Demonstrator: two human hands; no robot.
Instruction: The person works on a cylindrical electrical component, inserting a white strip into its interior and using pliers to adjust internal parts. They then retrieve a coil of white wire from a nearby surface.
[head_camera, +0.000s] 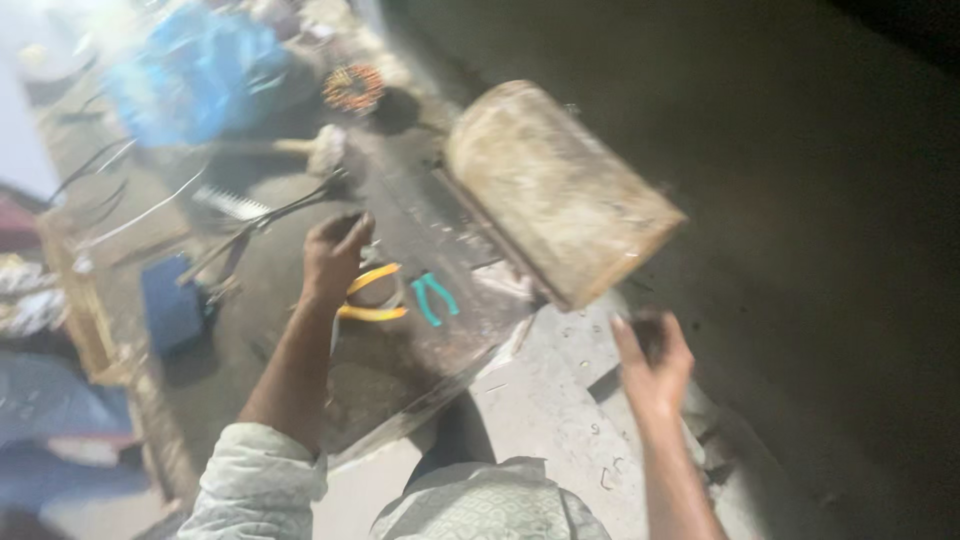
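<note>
Landmark: dark metal plate (420, 330) lying flat on the floor, tools scattered across it.

Left hand (335, 258): raised over the plate's left part, fingers curled shut around a small dark item; item itself too blurred to identify. Just right of that hand, on the plate: yellow-handled pliers (372, 298). Further right on the plate: teal-handled pliers (434, 296). Neither tool touched.

Right hand (652, 362): off the plate's right edge, over pale concrete floor (560, 400); fingertips pressed together on a small dark object, kind not determinable.

Wooden block (555, 190): large, worn, tilted, beyond the plate's far right corner, apart from both hands.

Long metal tongs (265, 222): beyond the plate's left edge, near the left hand, contact not confirmed. Blue box (172, 305) left of the plate. Copper-wound coil (353, 87) well beyond the plate's far edge.

Step in hand, as judged: both hands carrying small parts above the work area, mid-handling, no tool engaged. Next move judged to call for bringing the two parts together or setting them down on the plate, with a steady hold given their small size.

Limits of view: heavy motion blur throughout; upper left washed out by glare; right side in deep shadow; left margin clutter unreadable; held items unresolved.
</note>
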